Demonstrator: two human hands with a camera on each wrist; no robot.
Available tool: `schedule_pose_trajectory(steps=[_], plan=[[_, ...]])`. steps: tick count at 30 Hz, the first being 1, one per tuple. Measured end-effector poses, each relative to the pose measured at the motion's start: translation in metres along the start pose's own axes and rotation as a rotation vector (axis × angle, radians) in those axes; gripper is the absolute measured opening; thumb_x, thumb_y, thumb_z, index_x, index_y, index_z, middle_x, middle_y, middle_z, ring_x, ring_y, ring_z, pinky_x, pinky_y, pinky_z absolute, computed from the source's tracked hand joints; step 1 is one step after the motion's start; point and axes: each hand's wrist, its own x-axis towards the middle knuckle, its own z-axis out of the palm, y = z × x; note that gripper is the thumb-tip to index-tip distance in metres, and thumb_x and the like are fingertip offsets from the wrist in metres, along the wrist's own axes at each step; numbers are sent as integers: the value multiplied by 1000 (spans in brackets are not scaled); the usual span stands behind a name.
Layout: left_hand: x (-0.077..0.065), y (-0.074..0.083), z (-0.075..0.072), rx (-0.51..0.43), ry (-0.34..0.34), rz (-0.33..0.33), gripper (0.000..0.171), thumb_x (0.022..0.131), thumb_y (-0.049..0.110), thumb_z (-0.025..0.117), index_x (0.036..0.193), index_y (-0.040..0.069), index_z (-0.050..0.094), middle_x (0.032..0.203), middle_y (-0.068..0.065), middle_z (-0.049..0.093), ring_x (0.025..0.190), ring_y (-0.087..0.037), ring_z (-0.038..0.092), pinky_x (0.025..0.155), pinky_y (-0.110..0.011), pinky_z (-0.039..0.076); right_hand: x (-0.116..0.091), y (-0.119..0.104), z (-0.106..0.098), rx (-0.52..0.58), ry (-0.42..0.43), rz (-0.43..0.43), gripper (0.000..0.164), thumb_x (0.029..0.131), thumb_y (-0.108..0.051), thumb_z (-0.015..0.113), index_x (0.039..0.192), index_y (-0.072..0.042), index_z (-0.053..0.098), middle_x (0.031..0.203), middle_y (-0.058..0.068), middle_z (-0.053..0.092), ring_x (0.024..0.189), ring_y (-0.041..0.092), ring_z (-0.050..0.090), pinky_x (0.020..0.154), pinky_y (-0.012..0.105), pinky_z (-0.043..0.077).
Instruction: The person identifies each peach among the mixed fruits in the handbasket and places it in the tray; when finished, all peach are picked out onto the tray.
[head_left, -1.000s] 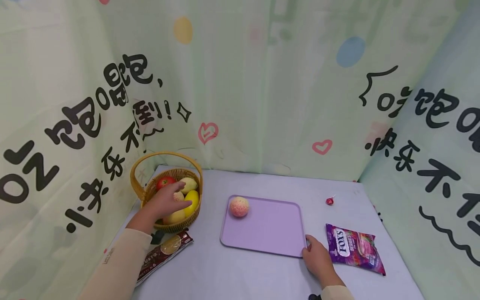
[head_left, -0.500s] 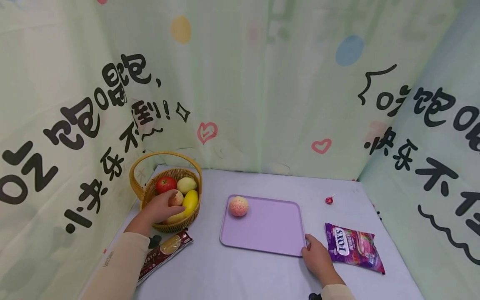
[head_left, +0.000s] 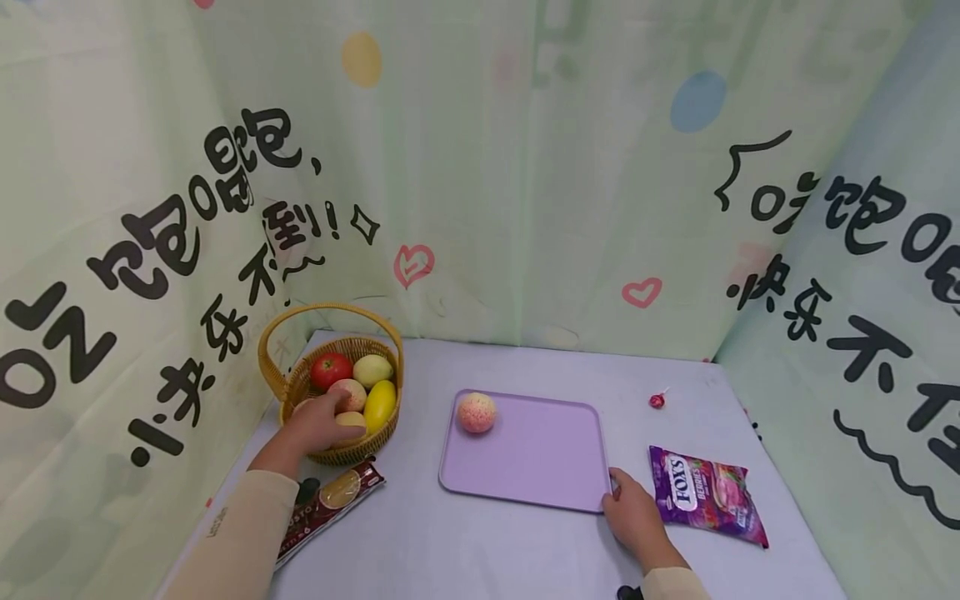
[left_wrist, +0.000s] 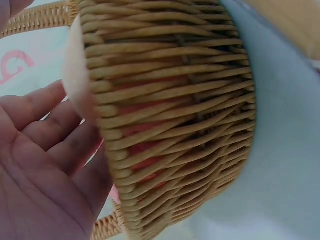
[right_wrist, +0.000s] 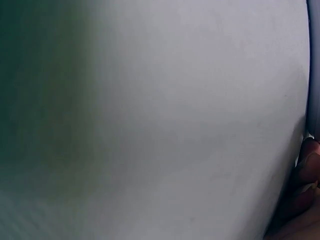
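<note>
My left hand (head_left: 318,421) reaches into the wicker basket (head_left: 393,429), its spread thumb and fingers around a pale yellow-orange round fruit (head_left: 351,422). In the left wrist view, nearly straight fingers pass over the woven rim beside a pale fruit (left_wrist: 79,75); fingertips are partly hidden behind the basket. Near the hand lie a pinkish peach (head_left: 351,393), a red fruit (head_left: 330,370), a yellow fruit (head_left: 380,405) and a pale yellow-green fruit (head_left: 372,369). My right hand (head_left: 632,515) grips the lilac tray (head_left: 536,454) at its near right corner. A speckled pink peach (head_left: 477,412) sits on the tray.
A brown snack packet (head_left: 333,504) lies in front of the basket, beside my left forearm. Right of the tray is a purple FOX'S candy bag (head_left: 708,496), with a small red lollipop (head_left: 657,401) behind it. Printed curtains (head_left: 480,208) enclose the white table (head_left: 450,550).
My left hand has lowered into the basket and drawn back toward its near side, uncovering the red fruit and the peach. My right hand stays at the tray's corner.
</note>
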Motion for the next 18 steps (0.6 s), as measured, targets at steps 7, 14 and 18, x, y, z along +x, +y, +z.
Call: schedule_pose_trajectory(steps=[7,14,18], plan=[[-2,1,5,-53,-32,-21,87,82,40,80,152,4,41,146,-19,53,120,-33,55,108,-56,48,-1,-2,-1,8,0,5,56,95,-11,54,147,7,45,88,8,57,79,22,53,70,38,46],[0,-2,6,18,-26,11,72,85,31,78,144,0,50,130,-16,62,106,-29,58,103,-53,52,-1,-2,1,10,-2,13,56,96,-11,55,148,7,44,88,9,57,79,22,53,73,40,47],[3,-4,6,40,-29,8,66,85,26,80,140,1,54,125,-14,64,103,-27,59,101,-52,53,-1,-1,0,10,0,9,56,95,-11,55,148,7,44,88,9,57,78,22,53,70,38,46]])
